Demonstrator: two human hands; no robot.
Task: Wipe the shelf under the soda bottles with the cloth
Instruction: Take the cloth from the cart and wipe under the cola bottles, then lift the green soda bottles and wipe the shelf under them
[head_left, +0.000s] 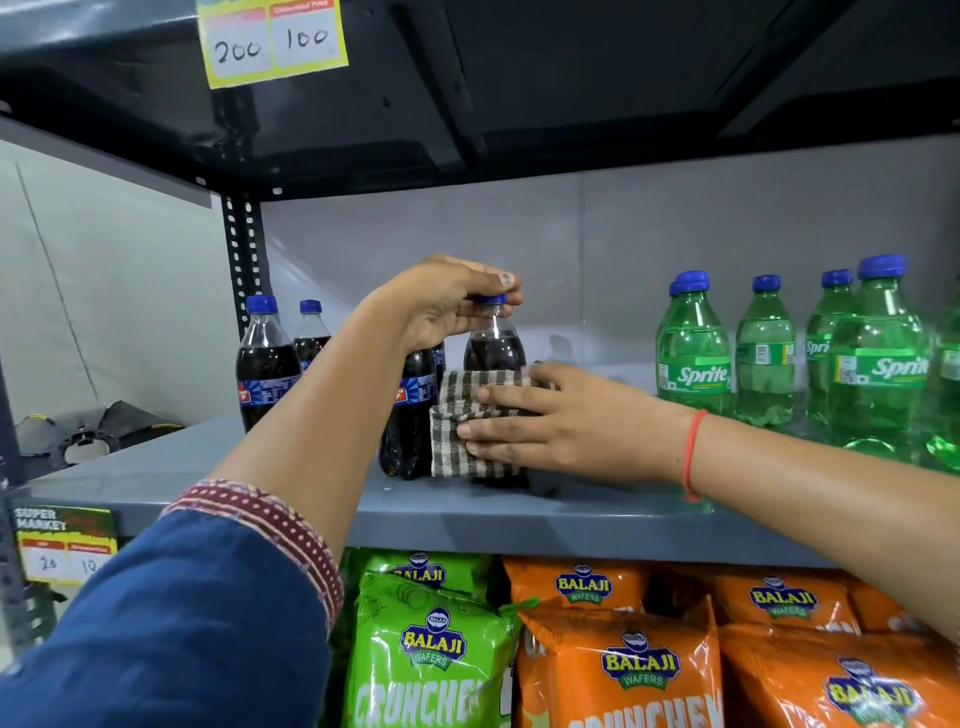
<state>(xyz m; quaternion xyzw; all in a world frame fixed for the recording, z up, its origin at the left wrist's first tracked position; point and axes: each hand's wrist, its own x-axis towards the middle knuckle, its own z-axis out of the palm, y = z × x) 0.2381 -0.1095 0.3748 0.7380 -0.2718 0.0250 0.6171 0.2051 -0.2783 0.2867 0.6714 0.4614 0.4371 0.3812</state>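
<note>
Seemingly, with the shelf (234, 483) not yet wiped, a bottle (493, 353) is being clamped at its cap by the left grip (441, 306) and the cloth (462, 387) pressed against it by the straight-fingered right grip (571, 421).

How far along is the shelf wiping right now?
Nothing visibly finished: the grey shelf shows no clear wiped patch. In hand: the left hand grips a dark soda bottle by its cap while the right hand presses the checked cloth against it. Left: under the other dark bottles and the green bottles, all standing.
</note>
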